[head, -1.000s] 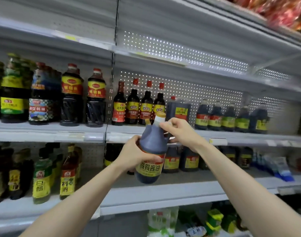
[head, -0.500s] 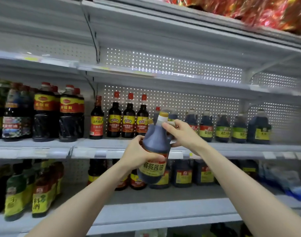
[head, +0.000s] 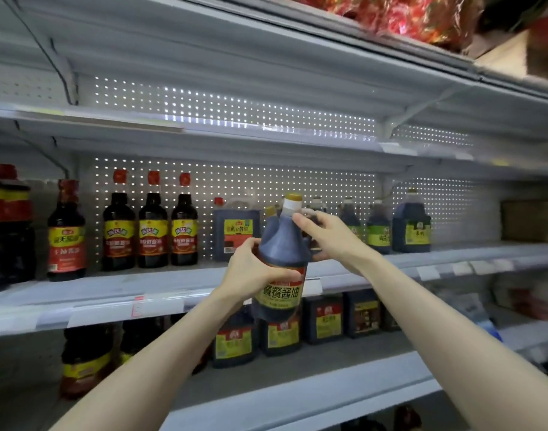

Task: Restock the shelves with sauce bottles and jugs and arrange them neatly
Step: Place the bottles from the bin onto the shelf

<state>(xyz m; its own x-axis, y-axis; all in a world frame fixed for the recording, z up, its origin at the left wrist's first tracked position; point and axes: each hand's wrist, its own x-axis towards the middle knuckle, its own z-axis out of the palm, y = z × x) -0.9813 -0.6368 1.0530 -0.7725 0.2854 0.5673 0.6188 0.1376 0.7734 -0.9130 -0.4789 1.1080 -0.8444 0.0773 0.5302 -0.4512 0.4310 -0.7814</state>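
A dark soy sauce jug [head: 280, 244] with a yellow cap and a yellow-and-red label is held upright in the air in front of the middle shelf [head: 160, 284]. My left hand [head: 254, 272] grips its body from the left, above the label. My right hand [head: 327, 237] holds its neck and handle from the right. Behind the jug on that shelf stand a square dark jug [head: 237, 233] and a row of similar jugs [head: 411, 223] to the right.
Three red-capped bottles [head: 153, 228] and larger bottles [head: 65, 234] stand on the middle shelf to the left. The shelf above [head: 235, 132] holds nothing visible. The lower shelf carries more jugs [head: 324, 317]. Red packets [head: 390, 14] lie on the top shelf.
The jug and both hands have risen from the lower shelf's level to the middle shelf's level, and the view has tilted upward and shifted right. Both grips are unchanged.
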